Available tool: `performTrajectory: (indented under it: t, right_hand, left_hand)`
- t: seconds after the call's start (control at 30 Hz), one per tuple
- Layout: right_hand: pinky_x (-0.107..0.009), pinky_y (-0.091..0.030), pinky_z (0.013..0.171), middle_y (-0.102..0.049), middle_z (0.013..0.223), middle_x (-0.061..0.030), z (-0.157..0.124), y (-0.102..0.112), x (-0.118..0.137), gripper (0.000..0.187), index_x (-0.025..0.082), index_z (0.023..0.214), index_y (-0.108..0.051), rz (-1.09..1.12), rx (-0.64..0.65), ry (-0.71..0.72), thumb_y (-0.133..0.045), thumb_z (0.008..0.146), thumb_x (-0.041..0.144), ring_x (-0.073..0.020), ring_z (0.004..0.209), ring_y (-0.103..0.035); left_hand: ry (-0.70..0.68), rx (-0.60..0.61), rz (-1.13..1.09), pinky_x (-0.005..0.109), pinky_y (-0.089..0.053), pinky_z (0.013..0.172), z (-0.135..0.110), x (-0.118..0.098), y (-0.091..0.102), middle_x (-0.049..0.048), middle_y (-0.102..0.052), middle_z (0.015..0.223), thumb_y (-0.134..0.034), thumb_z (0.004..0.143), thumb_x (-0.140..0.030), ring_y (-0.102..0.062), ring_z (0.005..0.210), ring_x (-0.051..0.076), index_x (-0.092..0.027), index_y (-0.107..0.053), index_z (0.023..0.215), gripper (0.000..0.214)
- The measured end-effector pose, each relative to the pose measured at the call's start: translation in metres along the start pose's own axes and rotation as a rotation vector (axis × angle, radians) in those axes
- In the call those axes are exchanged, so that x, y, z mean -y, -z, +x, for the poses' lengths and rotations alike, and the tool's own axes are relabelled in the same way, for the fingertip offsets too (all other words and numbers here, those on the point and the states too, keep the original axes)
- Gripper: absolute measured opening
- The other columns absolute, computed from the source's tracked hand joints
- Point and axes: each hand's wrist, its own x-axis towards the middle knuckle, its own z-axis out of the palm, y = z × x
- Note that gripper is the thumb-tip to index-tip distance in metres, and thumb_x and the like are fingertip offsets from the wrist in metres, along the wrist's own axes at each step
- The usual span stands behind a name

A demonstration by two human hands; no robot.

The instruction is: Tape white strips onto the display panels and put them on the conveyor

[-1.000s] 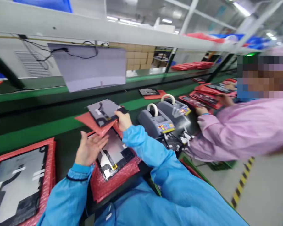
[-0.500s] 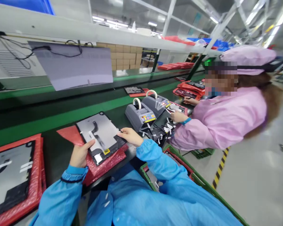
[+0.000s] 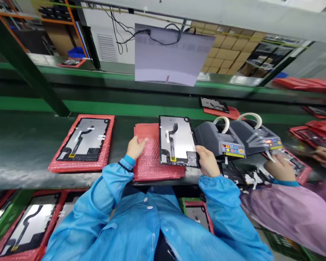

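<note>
In the head view my right hand [image 3: 208, 161] pinches the lower right edge of a tablet screen panel [image 3: 183, 139]. The panel has a silver back, black border, dark ribbon cable and white tape strips. It lies tilted across the right part of a stack of red bubble-wrap bags [image 3: 150, 159]. My left hand [image 3: 136, 148] grips the left edge of the bags, thumb on top, its other fingers partly hidden. To the left, another screen panel [image 3: 88, 139] rests on red bubble-wrap bags.
Two grey tape dispensers [image 3: 220, 141] stand right of the panel. A co-worker's hand [image 3: 281, 167] is beyond them, near scraps of white tape [image 3: 254, 178]. Below the bench edge are crates with more panels [image 3: 27, 221]. A green post [image 3: 29, 61] rises at left.
My view has swung left. The panel has shifted right over the bags, carried by my right hand. My left hand has let go of the panel and now holds the bags' edge.
</note>
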Motion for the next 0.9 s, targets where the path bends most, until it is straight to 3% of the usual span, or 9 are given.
performTrajectory:
  t: [0.2, 0.33, 0.43, 0.5, 0.57, 0.67, 0.73, 0.8, 0.9]
  right_hand:
    - [-0.035, -0.046, 0.075, -0.063, 0.076, -0.0068, -0.007, -0.032, -0.009, 0.056, 0.018, 0.069, -0.061, -0.081, 0.094, 0.054, -0.052, 0.065, 0.073, -0.0215, 0.077, -0.057]
    - [-0.036, -0.045, 0.078, -0.059, 0.073, -0.0088, -0.009, -0.051, -0.014, 0.044, 0.020, 0.059, -0.055, -0.434, 0.220, 0.256, -0.041, 0.083, 0.055, -0.0211, 0.076, -0.055]
    - [-0.038, -0.043, 0.080, -0.058, 0.075, -0.0129, -0.015, -0.054, -0.006, 0.038, 0.020, 0.054, -0.053, -0.771, 0.205, 0.405, -0.041, 0.086, 0.037, -0.0227, 0.079, -0.053]
    - [-0.039, -0.042, 0.081, -0.058, 0.078, -0.0143, -0.022, -0.044, 0.000, 0.036, 0.018, 0.056, -0.055, -0.874, 0.151, 0.462, -0.043, 0.086, 0.035, -0.0236, 0.081, -0.053]
    - [-0.037, -0.043, 0.076, -0.057, 0.072, -0.0116, -0.030, -0.022, 0.001, 0.039, 0.018, 0.057, -0.056, -0.818, 0.113, 0.427, -0.044, 0.086, 0.040, -0.0217, 0.076, -0.054]
    - [-0.030, -0.041, 0.059, -0.054, 0.058, -0.0039, -0.041, 0.025, -0.011, 0.047, 0.019, 0.059, -0.056, -0.482, 0.012, 0.166, -0.045, 0.082, 0.059, -0.0152, 0.056, -0.050]
    - [-0.026, -0.037, 0.048, -0.052, 0.054, -0.0002, -0.045, 0.054, -0.022, 0.053, 0.018, 0.063, -0.056, -0.197, -0.178, -0.034, -0.053, 0.070, 0.071, -0.0117, 0.048, -0.045]
    - [-0.023, -0.034, 0.044, -0.054, 0.055, 0.0007, -0.041, 0.075, -0.030, 0.058, 0.017, 0.068, -0.057, 0.048, -0.356, -0.158, -0.060, 0.059, 0.074, -0.0097, 0.045, -0.044]
    - [-0.021, -0.034, 0.042, -0.059, 0.059, -0.0011, -0.026, 0.088, -0.034, 0.055, 0.016, 0.072, -0.058, 0.257, -0.440, -0.197, -0.068, 0.056, 0.068, -0.0090, 0.046, -0.049]
  left_hand:
    - [-0.005, -0.029, 0.152, 0.036, -0.046, 0.096, -0.003, 0.008, -0.005, 0.0161, -0.064, 0.121, -0.044, 0.090, -0.027, -0.061, 0.112, 0.026, -0.009, -0.054, 0.123, 0.040]
    - [0.043, -0.005, 0.214, 0.034, -0.044, 0.099, -0.001, 0.011, -0.007, 0.0172, -0.063, 0.123, -0.034, 0.093, -0.024, -0.058, 0.118, 0.026, -0.008, -0.057, 0.122, 0.041]
    - [0.044, 0.031, 0.282, 0.034, -0.045, 0.096, -0.002, 0.009, -0.005, 0.0172, -0.062, 0.124, -0.035, 0.091, -0.019, -0.058, 0.117, 0.026, -0.008, -0.052, 0.130, 0.044]
    - [0.053, 0.062, 0.366, 0.035, -0.047, 0.092, -0.003, 0.004, -0.002, 0.0171, -0.065, 0.119, -0.036, 0.091, -0.020, -0.062, 0.111, 0.027, -0.010, -0.043, 0.138, 0.049]
    - [0.083, 0.090, 0.479, 0.038, -0.049, 0.085, -0.006, -0.003, 0.003, 0.0172, -0.069, 0.109, -0.037, 0.091, -0.025, -0.066, 0.100, 0.029, -0.012, -0.034, 0.143, 0.054]
    - [0.077, 0.063, 0.644, 0.043, -0.050, 0.076, -0.006, -0.011, 0.012, 0.0170, -0.070, 0.096, -0.040, 0.090, -0.033, -0.068, 0.087, 0.033, -0.014, -0.035, 0.142, 0.055]
    - [-0.083, -0.018, 0.671, 0.044, -0.050, 0.076, 0.001, -0.012, 0.018, 0.0165, -0.068, 0.095, -0.042, 0.088, -0.035, -0.066, 0.089, 0.032, -0.014, -0.050, 0.129, 0.046]
    - [-0.370, -0.068, 0.623, 0.044, -0.049, 0.082, 0.011, -0.010, 0.021, 0.0148, -0.067, 0.094, -0.044, 0.086, -0.034, -0.062, 0.093, 0.030, -0.014, -0.063, 0.107, 0.034]
    - [-0.761, 0.026, 0.521, 0.044, -0.045, 0.090, 0.026, -0.007, 0.019, 0.0103, -0.067, 0.091, -0.047, 0.086, -0.034, -0.059, 0.092, 0.025, -0.018, -0.068, 0.087, 0.026]
